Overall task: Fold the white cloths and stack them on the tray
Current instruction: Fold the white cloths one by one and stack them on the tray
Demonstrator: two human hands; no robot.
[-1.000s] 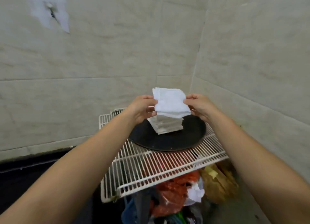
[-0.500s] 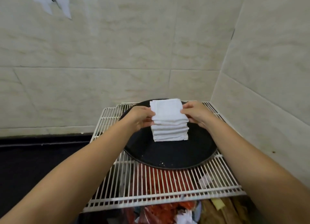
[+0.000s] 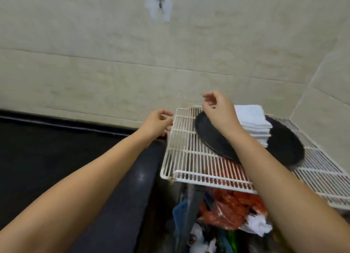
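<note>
Soft, matt white cloths (image 3: 254,120) with a towelling weave lie stacked on a matt black tray (image 3: 284,144); the wire rack (image 3: 189,158) beneath looks cream-coated metal, the wall (image 3: 132,63) smooth stone-look tile.

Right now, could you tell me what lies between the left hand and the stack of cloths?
In the head view, the right hand and black tray lie between left hand and stack.

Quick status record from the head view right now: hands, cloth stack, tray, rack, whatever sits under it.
left hand: empty, fingers loosely curled, left of the rack
right hand: empty, raised over the tray's left part, touching no cloth
stack of white cloths: folded, resting on the tray
tray: dark, round, on the rack
wire rack: white
under rack: red plastic bag among mixed clutter
unfolded cloths: none in view
</note>
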